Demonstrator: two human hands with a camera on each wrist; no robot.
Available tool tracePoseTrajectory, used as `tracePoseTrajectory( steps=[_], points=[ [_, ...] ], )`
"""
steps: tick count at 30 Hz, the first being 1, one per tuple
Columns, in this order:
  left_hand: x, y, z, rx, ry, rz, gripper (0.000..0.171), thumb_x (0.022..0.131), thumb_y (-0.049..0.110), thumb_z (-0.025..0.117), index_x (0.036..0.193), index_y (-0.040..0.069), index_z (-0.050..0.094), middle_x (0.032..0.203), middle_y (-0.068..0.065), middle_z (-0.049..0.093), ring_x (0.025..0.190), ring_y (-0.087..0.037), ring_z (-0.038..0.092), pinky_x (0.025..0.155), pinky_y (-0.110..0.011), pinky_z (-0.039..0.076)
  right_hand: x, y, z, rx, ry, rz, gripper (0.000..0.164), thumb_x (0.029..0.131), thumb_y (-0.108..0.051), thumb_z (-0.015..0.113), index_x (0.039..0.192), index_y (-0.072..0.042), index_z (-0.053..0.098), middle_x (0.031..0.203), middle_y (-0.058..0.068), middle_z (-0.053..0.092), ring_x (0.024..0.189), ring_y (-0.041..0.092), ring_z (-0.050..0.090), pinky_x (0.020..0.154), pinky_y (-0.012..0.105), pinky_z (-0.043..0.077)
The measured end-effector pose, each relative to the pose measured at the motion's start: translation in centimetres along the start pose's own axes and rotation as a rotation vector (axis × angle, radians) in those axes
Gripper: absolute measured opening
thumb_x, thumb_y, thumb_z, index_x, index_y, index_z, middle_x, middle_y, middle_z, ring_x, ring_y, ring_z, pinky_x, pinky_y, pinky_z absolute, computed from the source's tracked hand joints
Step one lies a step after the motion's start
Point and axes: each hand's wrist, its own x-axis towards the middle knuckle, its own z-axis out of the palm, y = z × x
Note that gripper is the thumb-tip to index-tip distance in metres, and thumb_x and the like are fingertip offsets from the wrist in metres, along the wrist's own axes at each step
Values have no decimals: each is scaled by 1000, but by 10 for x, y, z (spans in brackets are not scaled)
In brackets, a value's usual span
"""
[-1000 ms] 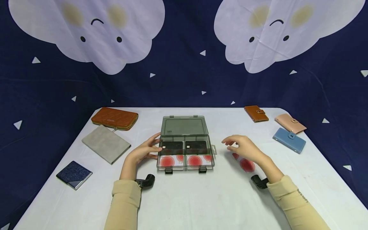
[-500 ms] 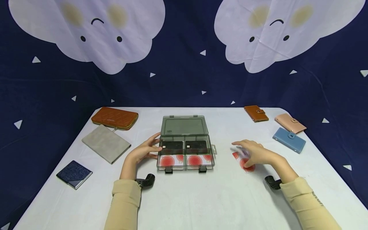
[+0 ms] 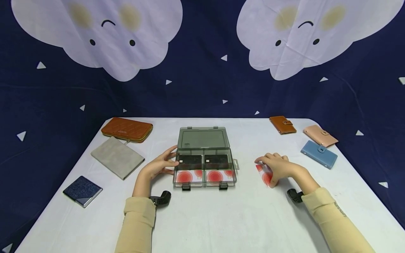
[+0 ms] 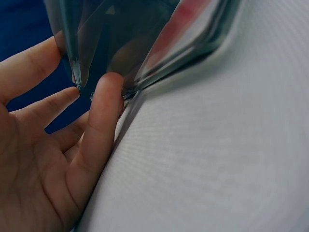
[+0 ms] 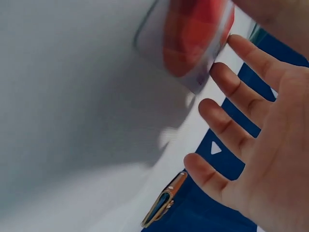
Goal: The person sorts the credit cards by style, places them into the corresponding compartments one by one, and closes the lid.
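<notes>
A translucent grey-green divided plastic box (image 3: 204,139) stands with its lid up at the table's middle. Its rear compartments hold dark cards with chip marks (image 3: 217,161); the front ones hold white cards with red circles (image 3: 188,176). My left hand (image 3: 156,166) rests against the box's left side, fingers mostly straight, the thumb (image 4: 105,96) touching the wall. To the right of the box, my right hand (image 3: 281,167) pinches a white card with red circles (image 5: 193,36) by its edges, between thumb and fingers. Part of that card is hidden by the hand.
A brown zip wallet (image 3: 126,130), a grey notebook-like cover (image 3: 117,158) and a dark blue card case (image 3: 83,190) lie at left. At back right are brown (image 3: 283,125), pink (image 3: 319,135) and blue (image 3: 319,153) snap card holders.
My right hand has moved right and down onto the loose card, and its fingers have closed on the card's edges. My left hand and the box stay in place.
</notes>
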Motion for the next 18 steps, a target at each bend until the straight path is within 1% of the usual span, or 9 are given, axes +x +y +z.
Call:
tracePoseTrajectory(
  steps=[2, 6, 8, 11, 14, 16, 18],
  points=[
    [0, 0, 0, 1, 0, -1, 81, 88, 11, 58, 150, 19, 6, 151, -23, 7, 125, -43, 36, 80, -38, 51, 4, 2, 0, 22, -4, 10, 79, 52, -14, 87, 122, -13, 51, 112, 10, 51, 102, 35, 42, 72, 46, 31],
    [0, 0, 0, 3, 0, 2, 81, 88, 11, 58, 150, 19, 6, 151, -23, 7, 125, -43, 36, 81, -38, 51, 12, 5, -1, 61, -10, 39, 72, 53, -16, 87, 115, -12, 51, 106, 11, 49, 99, 34, 42, 72, 44, 31],
    [0, 0, 0, 1, 0, 2, 81, 88, 12, 58, 150, 19, 6, 151, -23, 7, 125, -43, 36, 81, -39, 51, 15, 5, -2, 64, 7, 45, 69, 52, -19, 88, 110, -11, 52, 103, 11, 47, 95, 33, 42, 69, 43, 31],
    [0, 0, 0, -1, -2, 1, 81, 89, 11, 58, 150, 19, 6, 151, -23, 7, 126, -44, 35, 82, -39, 51, 21, 7, -3, 78, 58, 63, 62, 52, -21, 89, 101, -11, 51, 97, 9, 47, 88, 30, 41, 67, 41, 29],
    [0, 0, 0, -3, -5, 1, 81, 89, 11, 58, 150, 19, 6, 151, -23, 7, 125, -43, 35, 81, -39, 51, 25, 8, -5, 162, 112, 65, 55, 56, -18, 87, 95, -9, 49, 92, 7, 50, 83, 27, 43, 68, 41, 29],
    [0, 0, 0, -3, -7, 1, 81, 88, 11, 58, 150, 19, 6, 151, -23, 7, 125, -43, 36, 81, -38, 51, 27, 8, -6, 263, 132, 72, 49, 63, -14, 83, 95, -7, 47, 93, 8, 54, 84, 27, 46, 72, 41, 33],
    [0, 0, 0, -4, -6, 2, 82, 88, 12, 58, 150, 19, 6, 151, -23, 7, 124, -42, 37, 81, -38, 51, 27, 5, -8, 377, 141, 92, 43, 70, -11, 78, 96, -4, 45, 95, 11, 56, 84, 25, 49, 72, 38, 37]
  ],
)
